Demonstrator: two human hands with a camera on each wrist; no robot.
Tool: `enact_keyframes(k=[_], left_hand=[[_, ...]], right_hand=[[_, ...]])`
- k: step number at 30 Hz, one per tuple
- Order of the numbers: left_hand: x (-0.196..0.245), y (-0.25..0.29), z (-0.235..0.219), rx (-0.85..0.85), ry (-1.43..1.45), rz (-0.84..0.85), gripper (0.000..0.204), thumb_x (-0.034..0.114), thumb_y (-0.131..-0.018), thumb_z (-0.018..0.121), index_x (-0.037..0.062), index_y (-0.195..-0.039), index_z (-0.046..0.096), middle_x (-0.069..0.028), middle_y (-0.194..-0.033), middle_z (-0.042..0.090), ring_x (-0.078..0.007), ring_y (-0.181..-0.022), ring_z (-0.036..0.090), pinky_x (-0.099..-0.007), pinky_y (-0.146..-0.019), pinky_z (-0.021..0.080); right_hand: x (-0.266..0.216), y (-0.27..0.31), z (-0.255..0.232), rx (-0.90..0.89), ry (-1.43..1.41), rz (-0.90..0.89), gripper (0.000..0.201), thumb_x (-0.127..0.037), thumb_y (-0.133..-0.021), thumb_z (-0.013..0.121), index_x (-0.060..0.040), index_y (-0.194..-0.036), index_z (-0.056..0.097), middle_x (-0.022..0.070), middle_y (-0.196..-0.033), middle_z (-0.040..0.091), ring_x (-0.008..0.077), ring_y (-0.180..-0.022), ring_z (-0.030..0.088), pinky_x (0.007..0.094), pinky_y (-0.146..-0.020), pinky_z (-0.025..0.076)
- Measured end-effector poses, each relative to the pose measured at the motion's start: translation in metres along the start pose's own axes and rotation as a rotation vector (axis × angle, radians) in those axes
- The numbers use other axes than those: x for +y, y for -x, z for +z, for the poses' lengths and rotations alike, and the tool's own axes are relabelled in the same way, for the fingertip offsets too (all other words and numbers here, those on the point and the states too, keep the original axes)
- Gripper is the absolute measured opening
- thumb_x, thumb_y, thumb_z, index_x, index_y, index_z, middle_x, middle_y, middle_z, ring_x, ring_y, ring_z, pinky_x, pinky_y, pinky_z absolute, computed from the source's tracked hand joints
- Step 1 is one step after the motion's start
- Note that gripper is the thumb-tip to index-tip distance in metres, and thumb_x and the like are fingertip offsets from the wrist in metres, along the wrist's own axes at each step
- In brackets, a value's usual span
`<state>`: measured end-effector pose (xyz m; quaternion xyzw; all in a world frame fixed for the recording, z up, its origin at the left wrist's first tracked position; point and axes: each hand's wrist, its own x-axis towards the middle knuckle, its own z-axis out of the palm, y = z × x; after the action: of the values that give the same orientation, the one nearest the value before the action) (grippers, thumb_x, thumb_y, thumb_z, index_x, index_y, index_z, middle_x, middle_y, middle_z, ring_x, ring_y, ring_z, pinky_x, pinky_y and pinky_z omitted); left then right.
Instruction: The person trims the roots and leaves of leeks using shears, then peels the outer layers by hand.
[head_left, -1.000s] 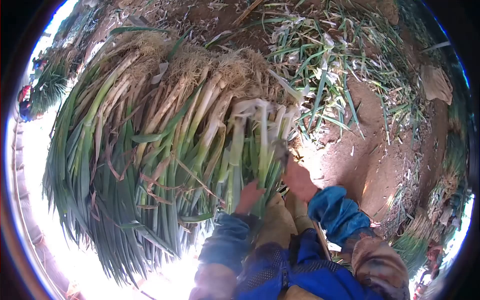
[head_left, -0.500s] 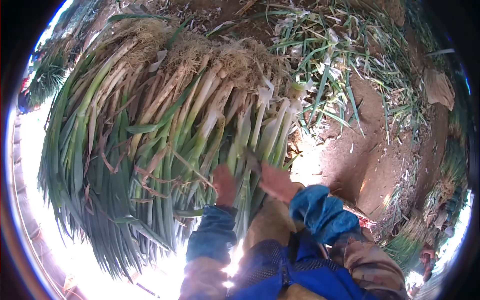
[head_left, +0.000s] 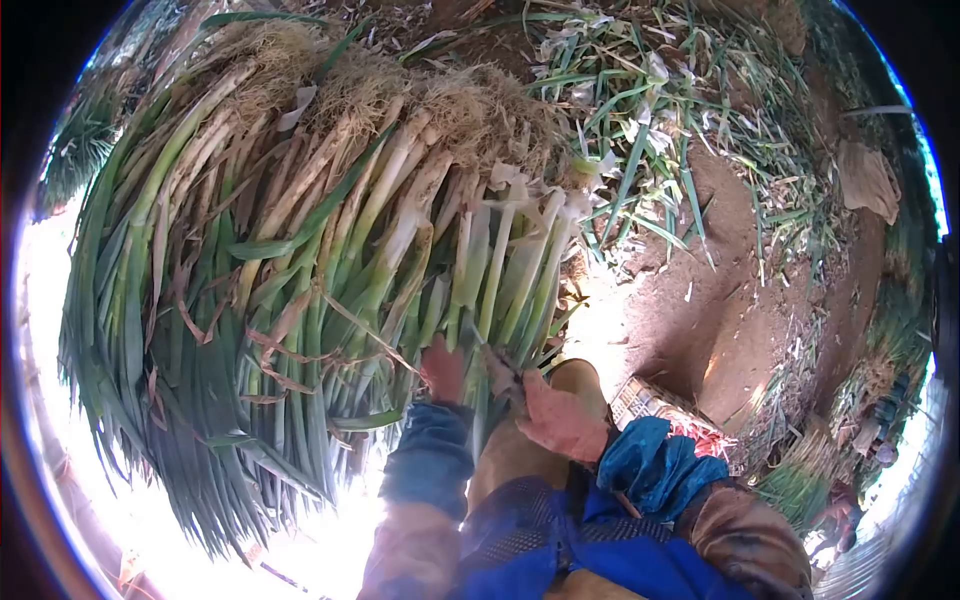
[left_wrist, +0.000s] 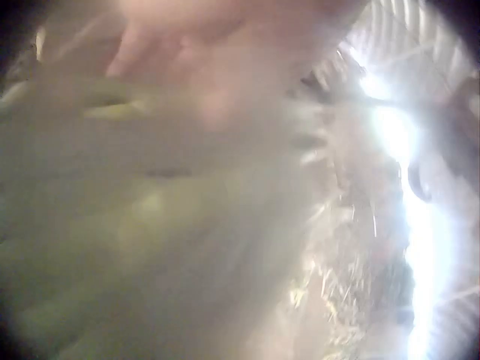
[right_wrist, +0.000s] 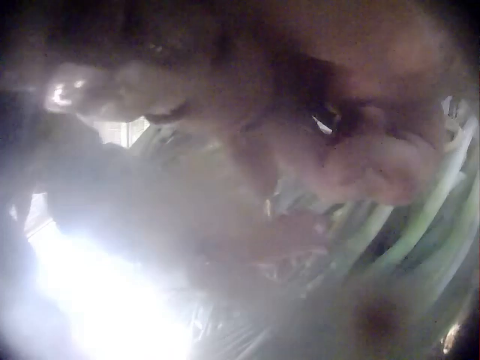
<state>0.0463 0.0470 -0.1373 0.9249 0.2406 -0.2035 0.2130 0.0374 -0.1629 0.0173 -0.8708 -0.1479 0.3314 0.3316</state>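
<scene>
A large pile of leeks (head_left: pixel 300 260) fills the left and middle of the head view, bushy roots (head_left: pixel 480 110) at the far end and green leaves toward me. My left hand (head_left: pixel 443 370) grips leek leaves at the pile's near right side; its wrist view is blurred, with fingers (left_wrist: pixel 202 67) bent over the leaves. Close beside it, my right hand (head_left: pixel 560 415) holds a dark grey, blade-like tool (head_left: pixel 503 378) that points up and left over the leaves. Curled fingers (right_wrist: pixel 367 165) show in the right wrist view, with pale green stalks (right_wrist: pixel 424 232) behind them.
Loose leaf trimmings (head_left: pixel 640 120) litter the soil at the upper right. A woven basket (head_left: pixel 640 402) with something red stands right of my knee (head_left: pixel 575 385). More leek bundles (head_left: pixel 800 470) lie at the far right. Bright glare covers the lower left.
My right hand has moved left and down with the tool, and my left hand left and slightly up. The pile sits further left and higher in view. More of the basket shows now.
</scene>
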Motion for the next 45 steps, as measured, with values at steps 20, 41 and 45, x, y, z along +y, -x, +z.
enact_keyframes(k=[20,41,45], left_hand=[[0.02,0.029,-0.099,-0.006,0.19,0.091,0.03,0.015,-0.065,0.063,-0.0017,-0.091,0.059,-0.0221,-0.08,0.059,-0.0396,-0.075,0.055,-0.0401,-0.066,0.043],[-0.043,0.073,-0.06,-0.329,0.698,-0.275,0.047,0.008,-0.062,0.062,-0.0012,-0.107,0.06,-0.012,-0.085,0.064,-0.0196,-0.076,0.059,-0.0311,-0.069,0.046],[-0.04,0.082,-0.065,-0.31,0.784,-0.206,0.047,0.01,-0.062,0.061,0.0025,-0.108,0.061,-0.0103,-0.085,0.064,-0.0191,-0.076,0.059,-0.0326,-0.068,0.046]], right_hand=[[0.006,-0.042,-0.026,0.193,0.08,-0.042,0.071,-0.025,-0.076,0.061,0.01,-0.126,0.025,0.0252,-0.088,0.056,0.0405,-0.08,0.058,0.047,-0.067,0.048],[-0.027,-0.05,-0.019,0.095,0.078,0.038,0.048,-0.016,-0.073,0.057,0.0156,-0.104,0.039,0.0215,-0.07,0.06,0.0353,-0.061,0.062,0.0421,-0.055,0.051],[-0.001,-0.089,-0.01,0.28,0.152,-0.092,0.042,-0.017,-0.074,0.056,0.0127,-0.1,0.041,0.022,-0.069,0.06,0.0362,-0.063,0.063,0.0428,-0.056,0.052]])
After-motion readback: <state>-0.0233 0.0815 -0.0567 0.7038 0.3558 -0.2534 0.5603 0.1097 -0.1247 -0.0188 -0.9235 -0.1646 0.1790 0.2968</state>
